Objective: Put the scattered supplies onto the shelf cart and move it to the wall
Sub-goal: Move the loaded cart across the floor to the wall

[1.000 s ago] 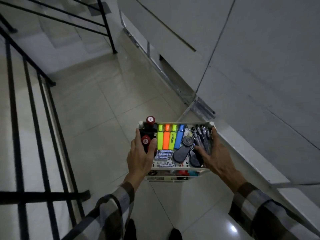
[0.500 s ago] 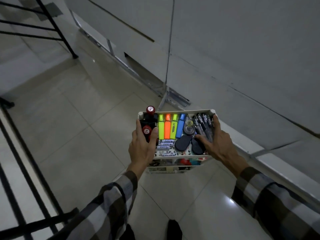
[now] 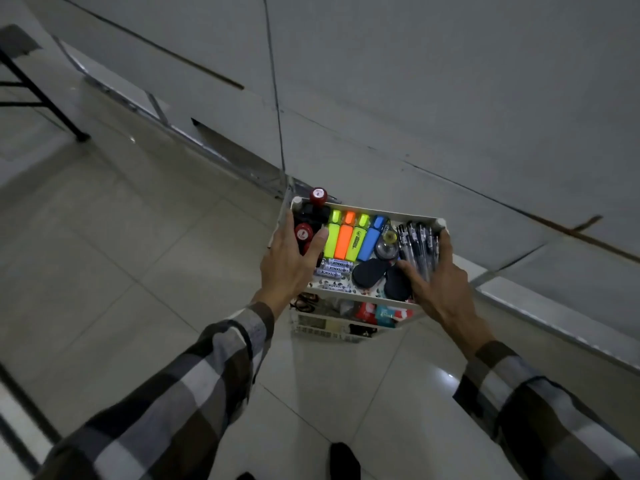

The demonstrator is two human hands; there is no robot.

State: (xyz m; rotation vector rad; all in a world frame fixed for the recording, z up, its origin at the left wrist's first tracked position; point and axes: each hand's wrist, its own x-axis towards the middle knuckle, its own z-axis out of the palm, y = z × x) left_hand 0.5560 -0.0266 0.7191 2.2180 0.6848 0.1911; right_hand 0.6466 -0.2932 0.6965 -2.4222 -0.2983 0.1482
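Hands first: my left hand (image 3: 289,263) grips the left edge of the shelf cart (image 3: 363,299), fingers curled over the rim and thumb lying inside the top tray. My right hand (image 3: 438,289) clasps the right edge the same way, fingers wrapped round the rim near the corner post, thumb reaching inward.

Between my hands, the top tray is full. Beside my left thumb stand red-capped stamps (image 3: 304,233). Further right lie four highlighters (image 3: 353,237) side by side, yellow, orange, yellow-green and blue. Just below them are loose batteries (image 3: 334,268). Two dark oval objects (image 3: 370,271) sit near my right thumb, with a round tape dispenser (image 3: 387,249) above them. A bundle of black pens (image 3: 417,244) lies just under my right fingers.

Beneath my hands, lower shelves hold more supplies, too dim to identify.

Beyond my hands, the cart stands on the tiled floor (image 3: 138,258), close to the grey wall (image 3: 415,98). My plaid sleeves (image 3: 194,386) fill the foreground.
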